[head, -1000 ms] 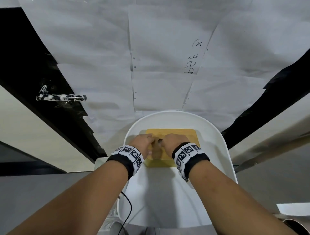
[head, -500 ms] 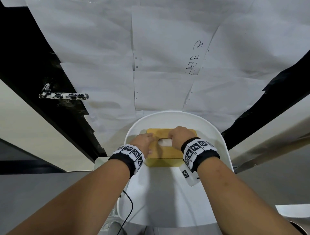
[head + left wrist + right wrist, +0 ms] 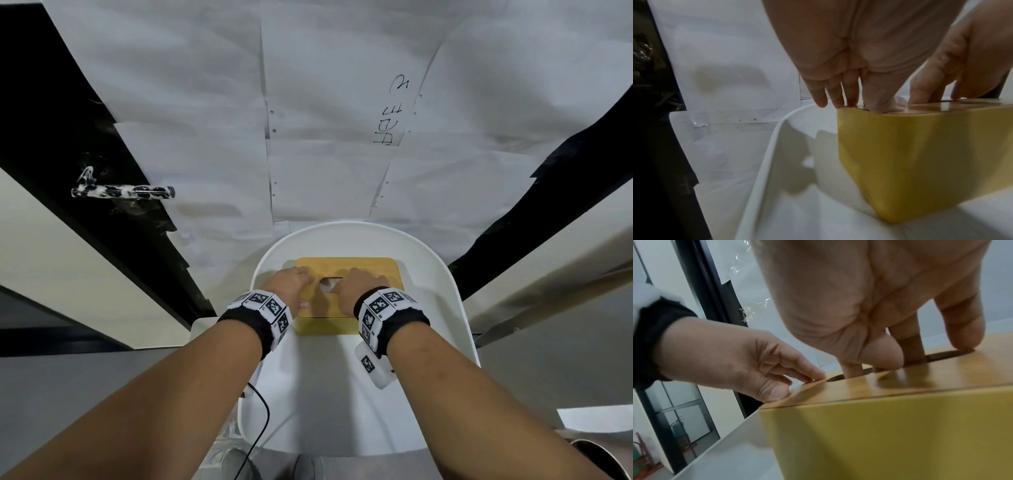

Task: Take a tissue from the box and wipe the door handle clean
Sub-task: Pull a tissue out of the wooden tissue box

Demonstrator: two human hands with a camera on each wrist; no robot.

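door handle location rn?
Head view, far left: the door handle sticks out from the black door strip beside the paper-covered panel, well up-left of the tissue box.

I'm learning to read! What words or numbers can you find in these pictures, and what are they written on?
"Sheet 3", as best it reads: handwritten sideways on a white paper sheet taped to the wall; the first letter is partly cut off.
Wristbands: only black-and-white square code patterns, no words.
Yellow tissue box: no writing visible.
Door handle: no writing visible.
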